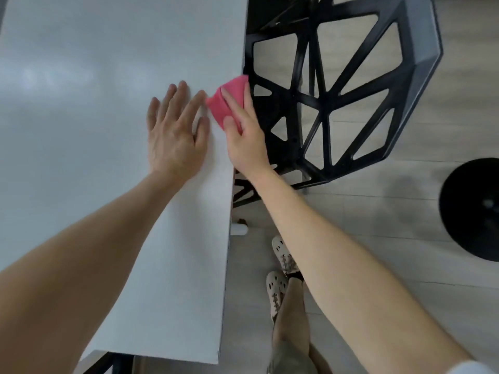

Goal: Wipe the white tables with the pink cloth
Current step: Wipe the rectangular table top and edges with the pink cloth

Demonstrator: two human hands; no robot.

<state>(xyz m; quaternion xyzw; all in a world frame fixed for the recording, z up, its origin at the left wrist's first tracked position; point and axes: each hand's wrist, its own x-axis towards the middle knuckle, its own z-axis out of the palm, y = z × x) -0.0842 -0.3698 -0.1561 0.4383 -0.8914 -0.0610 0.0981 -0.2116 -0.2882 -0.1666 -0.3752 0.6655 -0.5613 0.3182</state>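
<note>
Pink cloth [228,103] sits at the right edge of the white table [81,103], bunched into a short wad under the right hand [244,139]. Its long axis runs diagonally, from the near end by the thumb up and right toward the table edge. The far tip pokes just over that edge, against the black chair [337,90].

Right hand grips the cloth, with the thumb curled onto the near end and a finger laid along the top. The other fingers are wrapped round the far side and mostly hidden.

Left hand [174,136] lies palm down on the table just left of the cloth, fingers straight and slightly spread, holding nothing. Its index fingertip is just beside the cloth; cannot tell if they touch.

Table's right edge runs from top centre down to the near corner at bottom centre. White tabletop stretches wide to the left and away from both hands.

The chair, an open lattice frame, stands tight against the right edge by the cloth. Pale plank floor [378,238] lies right of it, with a black round base [472,209] at the far right. The person's light shoes [280,265] stand on the floor near the table's right edge
</note>
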